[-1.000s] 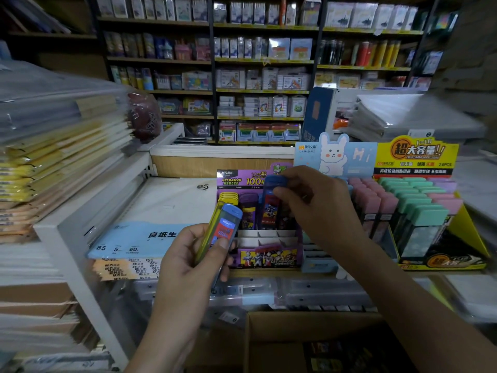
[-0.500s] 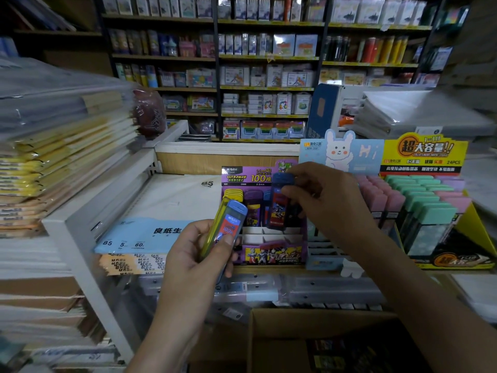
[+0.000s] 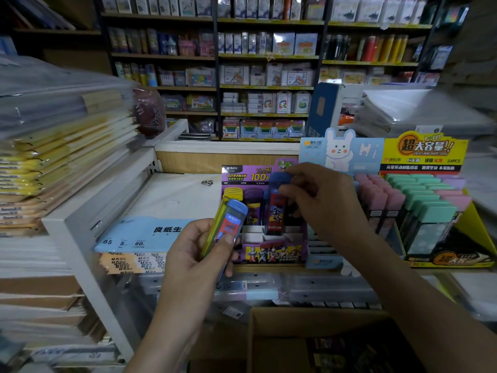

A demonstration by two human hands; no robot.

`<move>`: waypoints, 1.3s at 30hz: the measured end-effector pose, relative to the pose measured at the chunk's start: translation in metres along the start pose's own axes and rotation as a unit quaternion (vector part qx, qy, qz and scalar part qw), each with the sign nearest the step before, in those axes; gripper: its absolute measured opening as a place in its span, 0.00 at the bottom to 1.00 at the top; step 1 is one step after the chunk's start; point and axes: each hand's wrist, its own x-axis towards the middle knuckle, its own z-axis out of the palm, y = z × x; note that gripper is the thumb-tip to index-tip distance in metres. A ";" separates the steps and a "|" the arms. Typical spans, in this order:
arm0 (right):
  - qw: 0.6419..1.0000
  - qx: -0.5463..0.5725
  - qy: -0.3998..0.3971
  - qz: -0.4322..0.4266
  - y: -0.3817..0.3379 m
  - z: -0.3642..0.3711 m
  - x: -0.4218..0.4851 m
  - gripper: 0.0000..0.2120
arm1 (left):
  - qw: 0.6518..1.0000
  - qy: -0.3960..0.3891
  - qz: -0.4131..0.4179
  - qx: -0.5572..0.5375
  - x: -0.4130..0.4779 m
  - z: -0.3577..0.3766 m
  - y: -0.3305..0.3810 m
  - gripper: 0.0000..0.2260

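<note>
Our left hand (image 3: 193, 254) is curled round two spare cases (image 3: 231, 224) of pencil lead, one yellow and one blue-capped. The thumb presses on the front label. It holds them tilted, just in front of the left corner of the purple display box (image 3: 269, 251).

Our right hand (image 3: 320, 200) reaches over the box from the right. Thumb and fingertips pinch the top of a standing case (image 3: 277, 208), which is upright in a middle slot of the box with its blue cap uppermost. The box sits at the front edge of the shelf (image 3: 269, 268). It lies between a blue paper pack (image 3: 139, 232) on the left and a yellow display box (image 3: 430, 205) of pink and green cases on the right.

We judge the step to be seating this case in its slot. To do it well, we keep the pinch high on the cap and hold the case plumb. We lower it straight down between the white dividers until it rests on the bottom.

A purple case (image 3: 254, 208) stands just beside it on the left, so any lean could knock that one over. We let go only once the case stands by itself. Our left hand should stay low and clear of the box's front wall, with the next case ready.
</note>
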 end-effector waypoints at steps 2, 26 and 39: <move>1.000 -0.001 0.018 -0.002 0.001 -0.001 0.002 0.10 | 1.000 -0.002 0.003 0.002 0.000 0.000 0.000 0.08; 0.998 0.024 0.037 0.038 -0.002 -0.003 -0.021 0.03 | 1.000 0.009 -0.013 -0.021 -0.003 0.006 -0.004 0.11; 0.938 0.273 -0.149 0.150 -0.018 -0.010 -0.036 0.12 | 1.000 -0.003 -0.002 -0.018 -0.013 0.034 0.001 0.16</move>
